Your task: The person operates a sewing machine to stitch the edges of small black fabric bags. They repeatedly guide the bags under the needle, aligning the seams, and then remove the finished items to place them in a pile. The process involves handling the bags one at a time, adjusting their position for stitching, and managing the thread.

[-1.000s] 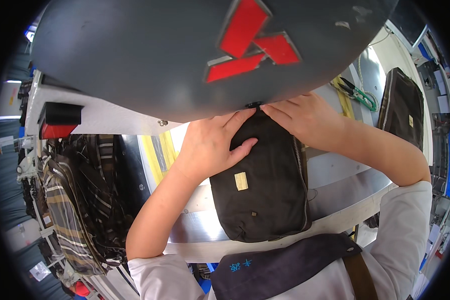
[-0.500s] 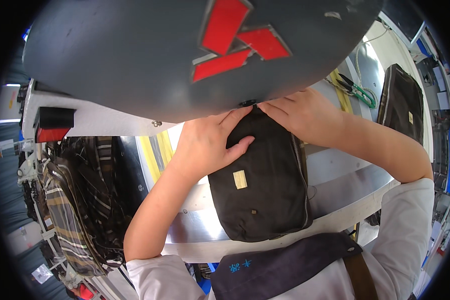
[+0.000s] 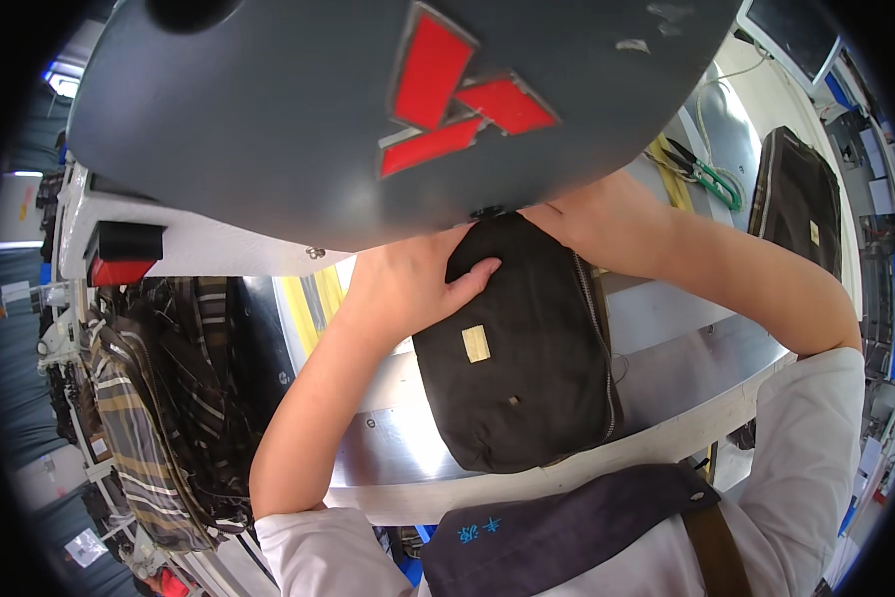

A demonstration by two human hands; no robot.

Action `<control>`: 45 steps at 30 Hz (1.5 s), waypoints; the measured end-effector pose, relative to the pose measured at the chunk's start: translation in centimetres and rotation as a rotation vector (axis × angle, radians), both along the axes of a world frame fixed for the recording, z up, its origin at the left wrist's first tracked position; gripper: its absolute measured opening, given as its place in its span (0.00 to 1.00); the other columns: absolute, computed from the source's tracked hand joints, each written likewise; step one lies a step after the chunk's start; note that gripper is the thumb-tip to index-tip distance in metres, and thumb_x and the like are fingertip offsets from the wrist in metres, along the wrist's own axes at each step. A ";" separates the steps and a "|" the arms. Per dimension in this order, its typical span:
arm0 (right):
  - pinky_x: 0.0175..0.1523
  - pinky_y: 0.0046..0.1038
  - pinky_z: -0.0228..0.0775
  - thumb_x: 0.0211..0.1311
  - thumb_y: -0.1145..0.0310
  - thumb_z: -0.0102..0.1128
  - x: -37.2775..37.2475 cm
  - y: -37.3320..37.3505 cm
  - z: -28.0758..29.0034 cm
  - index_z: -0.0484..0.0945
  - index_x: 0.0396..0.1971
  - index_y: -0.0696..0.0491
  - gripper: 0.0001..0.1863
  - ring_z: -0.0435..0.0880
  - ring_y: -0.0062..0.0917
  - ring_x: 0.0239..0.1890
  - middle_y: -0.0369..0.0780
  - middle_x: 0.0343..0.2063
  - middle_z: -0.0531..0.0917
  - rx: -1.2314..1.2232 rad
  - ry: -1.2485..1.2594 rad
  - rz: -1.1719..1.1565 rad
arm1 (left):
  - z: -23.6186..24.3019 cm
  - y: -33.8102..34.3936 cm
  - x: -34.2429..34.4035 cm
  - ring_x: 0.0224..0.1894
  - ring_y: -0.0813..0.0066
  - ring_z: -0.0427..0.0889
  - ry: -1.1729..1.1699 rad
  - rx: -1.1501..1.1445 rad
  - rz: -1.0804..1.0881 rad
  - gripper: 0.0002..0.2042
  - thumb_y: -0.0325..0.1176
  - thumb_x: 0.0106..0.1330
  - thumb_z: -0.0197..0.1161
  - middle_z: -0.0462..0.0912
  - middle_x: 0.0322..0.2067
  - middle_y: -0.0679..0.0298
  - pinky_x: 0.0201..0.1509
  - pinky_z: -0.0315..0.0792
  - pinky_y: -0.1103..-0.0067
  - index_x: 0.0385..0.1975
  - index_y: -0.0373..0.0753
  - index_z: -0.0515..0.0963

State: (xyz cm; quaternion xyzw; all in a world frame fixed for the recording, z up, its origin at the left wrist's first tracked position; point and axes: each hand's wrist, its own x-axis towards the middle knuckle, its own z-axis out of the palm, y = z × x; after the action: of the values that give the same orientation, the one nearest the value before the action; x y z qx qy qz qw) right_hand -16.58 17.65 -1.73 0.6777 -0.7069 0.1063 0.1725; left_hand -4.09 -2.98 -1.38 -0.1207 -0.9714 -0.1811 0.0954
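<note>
A black fabric bag piece (image 3: 512,348) lies lengthwise towards me on the metal work surface, its far end beneath the dark grey head of a sewing machine (image 3: 268,129). It carries a pale yellow patch, a tiny tag lower down and a zipper (image 3: 594,318) along its right side. My left hand (image 3: 408,284) rests flat over the far left part of the piece, thumb stretched out on the fabric; its other fingertips go out of sight under the machine head. At the far right edge is my right hand (image 3: 607,224), touching the fabric, its fingers mostly hidden by the machine.
Green-handled scissors (image 3: 711,182) lie at the far right beside a cord. Further right is another dark bag piece (image 3: 801,199) with a pale patch. Striped bags (image 3: 159,398) are heaped on the left. Yellow strips (image 3: 308,303) run along the surface by the machine.
My head view has shifted, so the machine head covers more of both hands' fingers. The bag piece has slid slightly away from me, towards the machine, with both hands on it.
</note>
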 end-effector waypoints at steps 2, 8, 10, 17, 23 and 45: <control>0.51 0.27 0.74 0.48 0.71 0.57 0.2 0.0 0.0 0.77 0.39 0.61 0.16 0.80 0.28 0.46 0.41 0.40 0.80 -0.019 0.002 0.009 | -0.1 0.0 0.2 0.45 0.57 0.80 0.003 0.011 -0.008 0.23 0.39 0.51 0.70 0.81 0.44 0.57 0.50 0.73 0.71 0.48 0.41 0.79; 0.50 0.27 0.75 0.48 0.71 0.57 0.3 0.0 0.2 0.77 0.39 0.61 0.17 0.80 0.29 0.46 0.41 0.39 0.80 -0.022 0.037 0.012 | -0.6 -0.1 0.2 0.44 0.57 0.81 0.045 0.011 -0.018 0.23 0.38 0.51 0.70 0.82 0.44 0.57 0.50 0.73 0.71 0.48 0.41 0.79; 0.50 0.27 0.75 0.48 0.71 0.57 0.3 0.0 0.1 0.76 0.39 0.62 0.17 0.80 0.29 0.46 0.41 0.39 0.80 -0.023 0.045 0.014 | -0.6 0.0 0.1 0.44 0.57 0.81 0.072 0.012 -0.032 0.23 0.38 0.51 0.70 0.82 0.44 0.57 0.51 0.73 0.71 0.49 0.41 0.78; 0.51 0.28 0.74 0.49 0.71 0.57 0.4 0.1 0.2 0.77 0.41 0.62 0.18 0.80 0.29 0.47 0.43 0.43 0.80 0.010 0.087 0.016 | -0.5 0.0 0.3 0.48 0.58 0.79 0.071 0.030 -0.036 0.23 0.37 0.51 0.70 0.80 0.46 0.60 0.53 0.72 0.70 0.49 0.41 0.78; 0.52 0.29 0.74 0.50 0.71 0.56 1.4 1.3 0.3 0.76 0.43 0.63 0.19 0.80 0.31 0.48 0.45 0.47 0.79 0.033 0.052 0.021 | -0.6 0.9 0.8 0.48 0.62 0.79 0.099 0.053 -0.079 0.23 0.37 0.49 0.70 0.79 0.50 0.63 0.51 0.71 0.70 0.47 0.40 0.77; 0.52 0.28 0.74 0.49 0.70 0.56 1.2 1.1 0.1 0.77 0.42 0.62 0.19 0.79 0.29 0.49 0.45 0.49 0.79 0.035 0.042 0.011 | -0.8 0.7 0.7 0.46 0.62 0.81 0.098 0.051 -0.076 0.22 0.35 0.49 0.70 0.79 0.50 0.63 0.49 0.74 0.71 0.46 0.37 0.78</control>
State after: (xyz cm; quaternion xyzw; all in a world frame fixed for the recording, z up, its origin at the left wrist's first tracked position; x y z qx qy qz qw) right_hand -15.38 18.70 -1.65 0.6865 -0.7013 0.0806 0.1747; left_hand -3.41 -2.33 -2.20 -0.1640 -0.9553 -0.2031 0.1387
